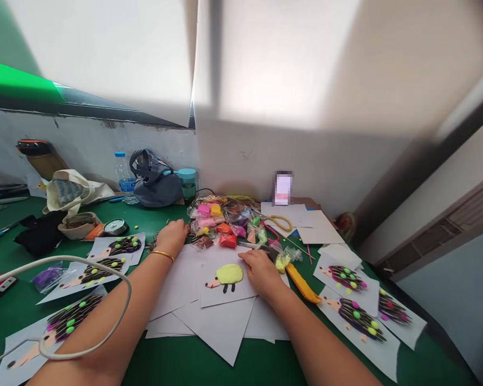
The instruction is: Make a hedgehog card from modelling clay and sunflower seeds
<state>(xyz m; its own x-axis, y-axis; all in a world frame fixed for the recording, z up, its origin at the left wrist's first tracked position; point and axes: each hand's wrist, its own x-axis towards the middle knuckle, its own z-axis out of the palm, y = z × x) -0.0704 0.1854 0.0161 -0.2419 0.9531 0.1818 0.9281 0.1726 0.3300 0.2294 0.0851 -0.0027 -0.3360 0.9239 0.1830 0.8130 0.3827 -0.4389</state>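
Observation:
On the white paper (209, 299) in front of me is a hedgehog figure (229, 274) with a flat yellow-green body, a pinkish snout and black legs. My right hand (261, 272) lies at the paper's right edge beside the figure, fingers stretched out and holding nothing visible. My left hand (172, 237) is bent down beyond the papers, at the left side of the heap of wrapped coloured clay (227, 241). Its fingers are curled and their tips hidden, so what they hold cannot be made out. Thin dark pieces show around it.
Finished-looking hedgehog sheets lie left (116, 246) and right (348, 279). A yellow cutter (301, 284) rests by my right wrist, with yellow-handled scissors (279, 221) farther back. A white cable (84, 258) loops over my left forearm. A phone (283, 188) stands against the wall.

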